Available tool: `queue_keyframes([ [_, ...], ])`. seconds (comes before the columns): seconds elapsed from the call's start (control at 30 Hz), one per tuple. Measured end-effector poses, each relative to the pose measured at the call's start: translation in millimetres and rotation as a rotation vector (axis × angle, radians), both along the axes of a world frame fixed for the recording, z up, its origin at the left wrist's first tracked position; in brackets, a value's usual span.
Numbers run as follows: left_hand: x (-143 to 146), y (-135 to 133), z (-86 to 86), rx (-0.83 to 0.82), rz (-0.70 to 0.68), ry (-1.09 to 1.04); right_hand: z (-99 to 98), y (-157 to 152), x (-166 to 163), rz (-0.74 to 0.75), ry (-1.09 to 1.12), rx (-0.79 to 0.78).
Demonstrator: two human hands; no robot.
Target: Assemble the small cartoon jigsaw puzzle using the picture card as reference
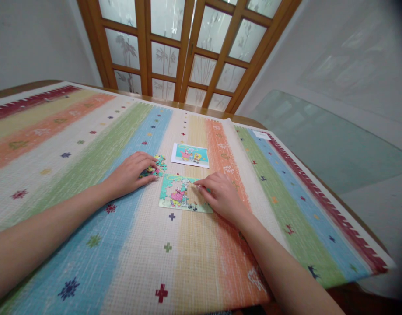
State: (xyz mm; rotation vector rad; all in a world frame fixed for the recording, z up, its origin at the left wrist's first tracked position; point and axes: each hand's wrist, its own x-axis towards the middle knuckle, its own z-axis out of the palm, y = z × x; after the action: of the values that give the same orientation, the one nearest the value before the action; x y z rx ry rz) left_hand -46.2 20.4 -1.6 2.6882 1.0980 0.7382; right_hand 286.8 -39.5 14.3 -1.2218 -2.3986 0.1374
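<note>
A partly assembled jigsaw puzzle [177, 196] with a pink cartoon figure lies flat on the table, with gaps in its middle and right part. My right hand [220, 194] is over the puzzle's right side, thumb and forefinger pinched together at a gap; whatever is between the fingertips is too small to make out. Left of the puzzle, a pile of loose puzzle pieces [160, 162] rests on the cloth. My left hand [134, 173] lies at that pile with fingers curled apart over the pieces, partly hiding them. Behind the puzzle sits a printed reference picture [190, 155] of the cartoon scene.
A striped tablecloth [135, 245] covers the table. A small white paper [261, 135] lies near the far right edge. Beyond the table stand wood-framed glass doors [164, 52], with a pale glass panel [319, 135] against the right wall.
</note>
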Motion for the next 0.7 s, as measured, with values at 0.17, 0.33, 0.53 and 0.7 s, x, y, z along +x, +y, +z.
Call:
queue_keyframes([
  [0.17,2.5,-2.9,0.6,-0.002,-0.103,0.051,1.2,0.2,-0.4,0.005,-0.002,0.001],
  [0.33,0.2,-2.8,-3.1,0.067,-0.141,0.103,0.9,0.6,0.3,0.009,0.002,0.006],
  [0.53,-0.8,0.4,-4.8,0.099,-0.097,0.153,1.3,0.2,0.2,0.008,0.009,0.029],
  [0.7,-2.3,-0.4,-5.5,0.140,-0.045,0.116,1.1,-0.3,0.1,0.008,0.006,0.031],
])
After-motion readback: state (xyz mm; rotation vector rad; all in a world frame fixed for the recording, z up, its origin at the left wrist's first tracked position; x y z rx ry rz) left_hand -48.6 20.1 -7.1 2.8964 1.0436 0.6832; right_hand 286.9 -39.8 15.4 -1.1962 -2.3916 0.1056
